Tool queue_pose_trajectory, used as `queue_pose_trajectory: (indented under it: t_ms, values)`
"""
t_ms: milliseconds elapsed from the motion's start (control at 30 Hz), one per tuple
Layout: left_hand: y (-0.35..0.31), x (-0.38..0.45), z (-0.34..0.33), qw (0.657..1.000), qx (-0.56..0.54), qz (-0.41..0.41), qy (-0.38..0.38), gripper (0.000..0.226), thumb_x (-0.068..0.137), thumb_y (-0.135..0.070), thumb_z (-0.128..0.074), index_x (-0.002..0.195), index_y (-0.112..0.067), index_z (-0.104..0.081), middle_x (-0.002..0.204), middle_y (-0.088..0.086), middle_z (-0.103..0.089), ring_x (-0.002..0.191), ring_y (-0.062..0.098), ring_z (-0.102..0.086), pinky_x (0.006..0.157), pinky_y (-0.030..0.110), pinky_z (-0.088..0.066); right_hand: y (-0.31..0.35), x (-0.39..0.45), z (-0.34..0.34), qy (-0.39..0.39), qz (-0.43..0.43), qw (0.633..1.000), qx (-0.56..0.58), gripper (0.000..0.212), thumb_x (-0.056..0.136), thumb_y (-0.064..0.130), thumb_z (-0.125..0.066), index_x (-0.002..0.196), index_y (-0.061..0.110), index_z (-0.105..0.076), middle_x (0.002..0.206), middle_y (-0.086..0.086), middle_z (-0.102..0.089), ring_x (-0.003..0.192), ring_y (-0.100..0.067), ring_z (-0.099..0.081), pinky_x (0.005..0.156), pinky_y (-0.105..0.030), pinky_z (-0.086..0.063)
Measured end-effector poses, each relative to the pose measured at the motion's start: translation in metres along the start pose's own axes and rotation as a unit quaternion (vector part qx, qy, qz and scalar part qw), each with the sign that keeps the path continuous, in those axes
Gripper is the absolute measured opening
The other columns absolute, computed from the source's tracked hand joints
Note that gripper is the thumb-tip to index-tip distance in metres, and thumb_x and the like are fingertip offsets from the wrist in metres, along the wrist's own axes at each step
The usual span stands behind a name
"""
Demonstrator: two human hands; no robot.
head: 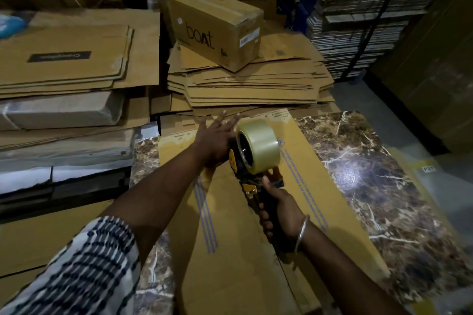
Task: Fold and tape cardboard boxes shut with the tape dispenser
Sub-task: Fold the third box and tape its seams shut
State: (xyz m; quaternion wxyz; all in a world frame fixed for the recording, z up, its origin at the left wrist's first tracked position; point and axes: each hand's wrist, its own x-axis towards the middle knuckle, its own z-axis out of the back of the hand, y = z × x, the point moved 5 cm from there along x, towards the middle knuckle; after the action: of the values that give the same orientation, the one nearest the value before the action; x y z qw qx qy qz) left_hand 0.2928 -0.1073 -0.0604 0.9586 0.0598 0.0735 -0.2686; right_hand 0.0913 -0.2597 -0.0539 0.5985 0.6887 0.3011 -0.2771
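Observation:
A flat yellow-brown cardboard box (230, 238) with blue dashed lines lies in front of me on the marble floor. My left hand (217, 135) presses flat on its far end, fingers straight and spread. My right hand (280, 210) grips the black handle of a yellow and black tape dispenser (245, 176), which carries a big roll of clear tape (258, 144). The dispenser's head rests on the cardboard right beside my left hand.
A taped "boAt" box (217, 25) sits on a pile of flattened cartons (250, 84) ahead. More flat cartons and wrapped bundles (64, 71) are stacked at left. Shelves of stacked sheets (358, 7) rise at back right. Brown marble floor (371, 174) shows at right.

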Motion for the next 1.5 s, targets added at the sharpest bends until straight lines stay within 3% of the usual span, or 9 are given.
queue_pose_trajectory:
  t_ms: [433, 667, 767, 933, 1033, 1133, 1267, 1367, 1500]
  values:
    - [0.025, 0.017, 0.009, 0.996, 0.012, 0.052, 0.069, 0.071, 0.099, -0.053, -0.042, 0.158, -0.04, -0.004, 0.163, -0.006, 0.029, 0.15, 0.027, 0.027, 0.115, 0.072, -0.004, 0.028, 0.021, -0.007, 0.012, 0.019, 1.0, -0.014, 0.066, 0.087, 0.076, -0.046, 0.057, 0.018, -0.045, 0.055, -0.001, -0.038, 0.043, -0.017, -0.028, 0.045, -0.024, -0.022]
    - [0.02, 0.013, 0.012, 0.999, -0.015, 0.05, 0.012, 0.056, 0.1, -0.062, -0.013, 0.15, -0.058, 0.01, 0.163, -0.006, 0.025, 0.151, 0.029, 0.021, 0.114, 0.071, 0.002, -0.016, -0.01, 0.006, 0.036, 0.001, 0.999, 0.002, 0.065, 0.07, 0.084, -0.057, 0.062, 0.021, -0.042, 0.06, -0.001, -0.028, 0.05, -0.019, -0.016, 0.051, -0.032, -0.009]
    - [0.021, 0.013, 0.012, 0.998, -0.023, 0.056, 0.006, 0.058, 0.092, -0.071, 0.001, 0.148, -0.061, 0.01, 0.164, -0.007, 0.022, 0.151, 0.029, 0.02, 0.114, 0.071, 0.003, -0.024, -0.02, 0.01, 0.036, -0.011, 0.999, 0.024, 0.065, 0.076, 0.082, -0.054, 0.059, 0.021, -0.042, 0.059, 0.0, -0.029, 0.048, -0.018, -0.017, 0.051, -0.031, -0.01]
    - [0.018, 0.012, 0.01, 0.997, -0.01, 0.071, -0.001, 0.058, 0.097, -0.072, -0.009, 0.15, -0.058, 0.007, 0.166, -0.006, 0.016, 0.153, 0.028, 0.015, 0.114, 0.069, 0.003, -0.033, -0.03, 0.022, 0.016, 0.023, 1.0, -0.001, 0.064, 0.075, 0.081, -0.058, 0.065, 0.019, -0.044, 0.058, -0.003, -0.03, 0.043, -0.017, -0.019, 0.045, -0.024, -0.014]
    - [0.005, 0.002, 0.016, 0.996, 0.007, 0.085, -0.036, 0.059, 0.104, -0.057, -0.014, 0.158, -0.04, 0.004, 0.168, -0.004, 0.009, 0.154, 0.024, 0.008, 0.118, 0.061, -0.005, -0.034, -0.03, 0.022, 0.016, 0.003, 1.0, 0.016, 0.065, 0.072, 0.082, -0.06, 0.063, 0.019, -0.044, 0.057, -0.002, -0.031, 0.044, -0.017, -0.019, 0.046, -0.025, -0.013]
    - [-0.022, -0.019, 0.01, 0.999, -0.032, -0.003, -0.039, 0.063, 0.104, -0.051, -0.017, 0.16, -0.026, -0.003, 0.168, -0.004, 0.001, 0.155, 0.02, 0.002, 0.121, 0.048, -0.007, -0.033, -0.03, 0.023, 0.017, 0.0, 1.0, 0.02, 0.066, 0.069, 0.081, -0.063, 0.06, 0.019, -0.044, 0.057, -0.003, -0.032, 0.044, -0.018, -0.021, 0.046, -0.026, -0.014]
    - [-0.04, -0.041, -0.006, 0.995, -0.072, -0.064, 0.027, 0.078, 0.085, -0.056, -0.003, 0.159, -0.032, -0.016, 0.167, -0.01, -0.001, 0.155, 0.017, 0.003, 0.121, 0.047, -0.009, -0.032, -0.028, 0.021, 0.01, 0.017, 1.0, 0.01, 0.067, 0.068, 0.08, -0.064, 0.059, 0.017, -0.043, 0.056, -0.004, -0.034, 0.042, -0.019, -0.024, 0.043, -0.024, -0.019]
    - [-0.034, -0.037, -0.008, 0.997, -0.04, -0.029, 0.053, 0.059, 0.101, -0.046, -0.018, 0.159, -0.036, -0.01, 0.166, -0.013, 0.007, 0.154, 0.018, 0.008, 0.123, 0.049, -0.004, -0.03, -0.025, 0.021, 0.011, 0.002, 1.0, 0.008, 0.065, 0.066, 0.079, -0.06, 0.06, 0.017, -0.043, 0.056, -0.003, -0.034, 0.042, -0.018, -0.024, 0.044, -0.025, -0.018]
    - [-0.029, -0.028, -0.003, 0.998, -0.02, -0.015, 0.06, 0.058, 0.105, -0.044, -0.025, 0.159, -0.034, -0.007, 0.167, -0.012, 0.005, 0.154, 0.018, 0.011, 0.122, 0.053, -0.003, -0.015, -0.02, 0.021, 0.008, -0.003, 1.0, -0.005, 0.062, 0.068, 0.077, -0.058, 0.059, 0.018, -0.042, 0.055, -0.003, -0.034, 0.042, -0.018, -0.023, 0.045, -0.025, -0.017]
